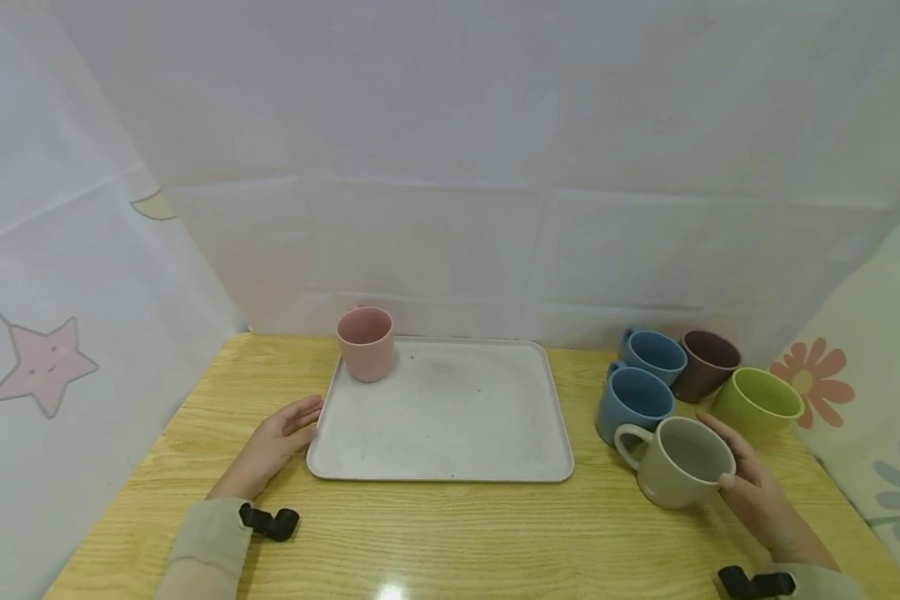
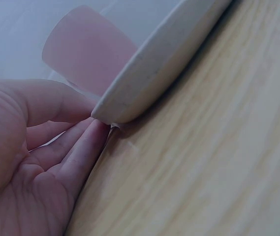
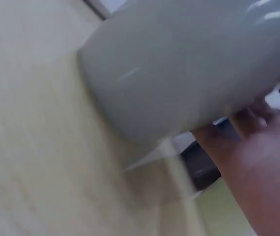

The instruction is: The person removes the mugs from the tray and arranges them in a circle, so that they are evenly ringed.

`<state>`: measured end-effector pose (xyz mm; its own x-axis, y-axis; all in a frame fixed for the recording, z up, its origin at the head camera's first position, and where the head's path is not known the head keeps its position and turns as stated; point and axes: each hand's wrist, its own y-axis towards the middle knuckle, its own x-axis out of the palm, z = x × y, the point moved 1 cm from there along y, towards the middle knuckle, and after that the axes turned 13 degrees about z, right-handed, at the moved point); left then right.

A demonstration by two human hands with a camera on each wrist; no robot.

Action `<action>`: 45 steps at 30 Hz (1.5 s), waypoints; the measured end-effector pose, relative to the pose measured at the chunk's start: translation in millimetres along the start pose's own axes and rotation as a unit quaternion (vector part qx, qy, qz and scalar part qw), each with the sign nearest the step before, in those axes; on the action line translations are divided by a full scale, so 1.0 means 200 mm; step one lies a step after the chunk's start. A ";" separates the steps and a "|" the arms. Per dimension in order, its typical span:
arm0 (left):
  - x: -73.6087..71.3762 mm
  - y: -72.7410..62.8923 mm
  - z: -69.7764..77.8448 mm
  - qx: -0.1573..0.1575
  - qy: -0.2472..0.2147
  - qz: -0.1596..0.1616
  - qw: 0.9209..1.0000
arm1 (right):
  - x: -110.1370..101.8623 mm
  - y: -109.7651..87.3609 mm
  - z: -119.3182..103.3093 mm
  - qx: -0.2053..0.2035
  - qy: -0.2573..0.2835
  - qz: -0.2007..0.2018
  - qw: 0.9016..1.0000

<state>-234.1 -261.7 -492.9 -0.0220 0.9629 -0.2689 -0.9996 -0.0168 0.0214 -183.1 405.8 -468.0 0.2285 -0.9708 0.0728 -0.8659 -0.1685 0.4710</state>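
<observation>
On the right, my right hand (image 1: 753, 479) grips a grey mug (image 1: 671, 479), thumb at its rim and fingers round the side opposite the handle. This mug looks tilted; in the right wrist view its body (image 3: 179, 73) fills much of the picture, and contact with the table cannot be told. My left hand (image 1: 273, 442) rests at the left edge of a white tray (image 1: 450, 417), fingers fairly straight. In the left wrist view its fingertips (image 2: 98, 130) touch the tray rim (image 2: 130, 93). A pink mug (image 1: 367, 354) stands upright in the tray's far left corner.
Behind the grey mug stand two blue mugs (image 1: 633, 408), a dark brown mug (image 1: 705, 367) and a green mug (image 1: 757, 404), close together. The wooden table (image 1: 420, 533) ends at white cloth (image 1: 450, 208) at the back and sides.
</observation>
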 end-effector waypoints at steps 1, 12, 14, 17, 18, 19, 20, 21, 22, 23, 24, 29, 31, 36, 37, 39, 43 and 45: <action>0.00 0.00 0.00 0.000 0.000 0.000 1.000 | 0.01 0.01 -0.03 -0.007 -0.044 0.022 0.999; -0.02 0.02 0.00 -0.002 0.006 0.009 1.000 | 0.31 0.22 -0.29 -0.022 -0.322 0.293 0.900; -0.02 0.02 0.00 -0.002 0.007 0.009 1.000 | 0.39 0.26 -0.30 -0.035 -0.284 0.292 0.913; -0.02 0.02 0.00 -0.002 0.008 0.008 1.000 | 0.51 0.31 -0.31 -0.051 -0.216 0.268 0.938; -0.02 0.02 0.00 -0.002 0.008 0.007 1.000 | 0.54 0.33 -0.30 -0.054 -0.193 0.258 0.945; -0.02 0.02 0.01 -0.001 0.007 0.007 1.000 | 0.58 0.35 -0.30 -0.057 -0.181 0.239 0.952; -0.02 0.02 0.01 -0.001 0.007 0.006 1.000 | 0.62 0.37 -0.29 -0.057 -0.163 0.225 0.959; -0.02 0.02 0.01 -0.001 0.006 0.006 1.000 | 0.65 0.38 -0.28 -0.058 -0.166 0.214 0.961; -0.02 0.02 0.01 0.000 0.005 0.006 1.000 | 0.69 0.40 -0.26 -0.062 -0.169 0.201 0.963; -0.02 0.02 0.01 -0.001 0.003 0.006 1.000 | 0.73 0.42 -0.25 -0.067 -0.169 0.188 0.965; -0.02 0.02 0.01 -0.001 0.003 0.006 1.000 | 0.76 0.44 -0.22 -0.071 -0.174 0.175 0.966; -0.01 0.02 0.01 0.001 0.007 0.005 1.000 | 0.92 0.54 -0.09 -0.058 -0.208 0.141 0.966; -0.01 0.01 0.01 0.004 0.009 0.007 1.000 | 0.98 0.58 -0.04 -0.022 -0.211 0.126 0.969; -0.01 0.01 0.01 0.002 0.008 0.009 1.000 | 1.11 0.70 0.07 0.063 -0.187 0.086 0.977; -0.01 0.01 0.01 0.001 0.007 0.009 1.000 | 1.13 0.73 0.09 0.074 -0.180 0.075 0.978; 0.00 0.01 0.00 -0.001 0.005 0.009 1.000 | 1.17 0.78 0.12 0.101 -0.166 0.053 0.979; 0.00 0.00 0.01 -0.003 0.007 0.010 1.000 | 1.29 0.86 0.20 0.143 -0.164 0.031 0.976; 0.01 0.00 0.01 -0.004 0.009 0.012 1.000 | 1.35 0.89 0.24 0.154 -0.166 0.034 0.973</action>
<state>-234.0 -259.7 -491.5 -0.0454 0.9571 -0.2863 -0.9989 -0.0412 0.0205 -296.7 106.3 -406.0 0.0536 -0.9747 -0.2170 -0.9782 -0.0949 0.1845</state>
